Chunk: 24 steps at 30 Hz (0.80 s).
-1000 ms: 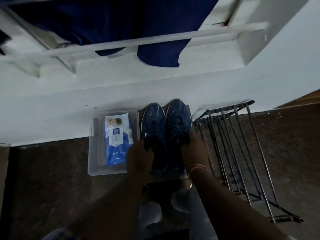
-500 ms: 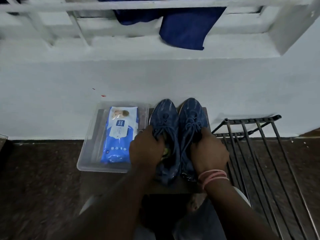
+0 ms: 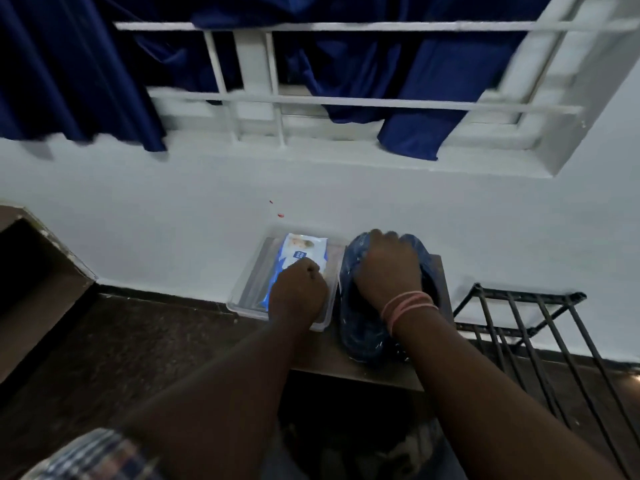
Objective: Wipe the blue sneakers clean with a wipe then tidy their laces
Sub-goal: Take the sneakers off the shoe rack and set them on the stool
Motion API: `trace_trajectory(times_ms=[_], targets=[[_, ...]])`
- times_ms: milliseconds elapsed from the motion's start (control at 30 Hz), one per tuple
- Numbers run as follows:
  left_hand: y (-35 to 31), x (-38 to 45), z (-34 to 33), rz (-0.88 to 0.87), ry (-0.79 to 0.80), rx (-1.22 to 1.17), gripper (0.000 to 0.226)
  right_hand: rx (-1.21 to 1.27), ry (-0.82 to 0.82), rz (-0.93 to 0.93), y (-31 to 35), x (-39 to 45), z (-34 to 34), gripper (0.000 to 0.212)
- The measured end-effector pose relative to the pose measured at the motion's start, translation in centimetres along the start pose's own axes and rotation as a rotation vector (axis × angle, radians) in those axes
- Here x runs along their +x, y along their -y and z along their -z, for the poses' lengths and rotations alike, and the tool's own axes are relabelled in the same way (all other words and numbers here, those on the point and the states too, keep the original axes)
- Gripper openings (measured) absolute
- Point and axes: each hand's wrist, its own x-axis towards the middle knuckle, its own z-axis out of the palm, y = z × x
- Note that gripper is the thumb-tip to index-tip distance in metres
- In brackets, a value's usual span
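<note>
The pair of blue sneakers (image 3: 360,332) stands side by side on a small brown stool (image 3: 377,372) against the white wall. My right hand (image 3: 386,268), with pink bands at the wrist, lies over both shoes, and its fingers curl over their toes. It hides most of the laces. To their left a blue and white wipes pack (image 3: 302,247) lies in a clear plastic tray (image 3: 242,297). My left hand (image 3: 298,291) is on the near half of the pack, fingers curled and pinching at its top face.
A black metal rack (image 3: 519,327) lies on the dark floor right of the stool. Above is a white window grille (image 3: 249,98) with dark blue curtains (image 3: 69,74). A dark step or box (image 3: 31,271) sits at the left.
My left hand has left the left sneaker and moved onto the wipes pack. My right hand has slid from the shoe's side up over the toes. The view has tilted upward.
</note>
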Motion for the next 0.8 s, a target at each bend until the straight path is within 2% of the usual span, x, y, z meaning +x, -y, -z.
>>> trace_trajectory(times_ms=[67, 100, 200, 267, 333, 433, 467, 633, 700, 800], targets=[[2.5, 1.1, 1.0, -0.012, -0.026, 0.097, 0.028, 0.082, 0.043, 0.195, 2.7, 1.0, -1.8, 0.029], [3.6, 1.8, 1.4, -0.025, -0.029, 0.133, 0.032, 0.111, 0.141, 0.243, 3.9, 1.3, -2.7, 0.029], [6.3, 4.4, 2.2, -0.107, -0.003, 0.234, 0.043, 0.079, 0.446, 0.306, 7.0, 1.5, -5.8, 0.031], [7.5, 6.1, 2.1, -0.183, 0.017, 0.313, 0.043, 0.079, 0.526, 0.294, 8.0, 1.5, -8.2, 0.029], [8.0, 7.6, 1.9, -0.237, 0.053, 0.318, 0.041, 0.093, 0.489, 0.247, 8.2, 1.7, -9.8, 0.035], [8.0, 9.4, 1.2, -0.291, 0.081, 0.269, 0.027, 0.231, 0.42, 0.162, 7.8, 2.2, -11.0, 0.065], [7.9, 9.8, 0.8, -0.29, 0.072, 0.246, 0.023, 0.266, 0.413, 0.143, 7.6, 2.4, -11.3, 0.068], [7.6, 11.8, -0.7, -0.088, -0.033, 0.042, 0.023, 0.374, 0.207, -0.03, 7.6, 4.1, -12.6, 0.019], [7.5, 12.0, -0.9, -0.072, -0.026, -0.013, 0.022, 0.352, 0.187, -0.032, 8.0, 4.3, -12.9, 0.014], [8.2, 11.5, -1.0, -0.168, 0.049, -0.045, 0.015, 0.346, 0.148, -0.034, 8.3, 4.3, -13.5, 0.023]])
